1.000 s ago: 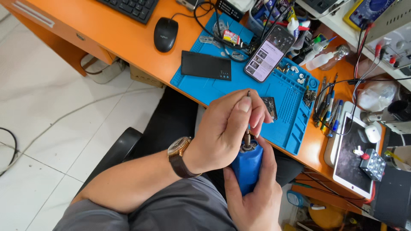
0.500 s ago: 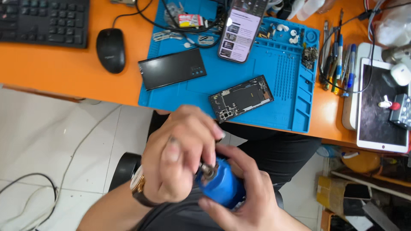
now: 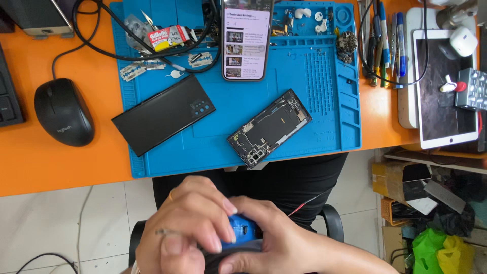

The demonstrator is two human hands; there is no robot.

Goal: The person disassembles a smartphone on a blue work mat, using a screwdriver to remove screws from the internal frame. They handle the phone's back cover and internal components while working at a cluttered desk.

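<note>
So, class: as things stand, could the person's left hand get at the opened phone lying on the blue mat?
Probably yes, once freed. The left hand is wrapped with the right hand around a blue tool. The opened phone lies just beyond, near the blue mat's front edge, with nothing between.

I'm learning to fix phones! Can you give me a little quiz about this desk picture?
1. What colour is the mat under the opened phone?
2. True or false: both hands are on the blue tool.
3. Which side of the mat is the mouse on in the picture: A left, B right?

Key: 1 blue. 2 true: the left hand and right hand are wrapped around it. 3 A.
</note>
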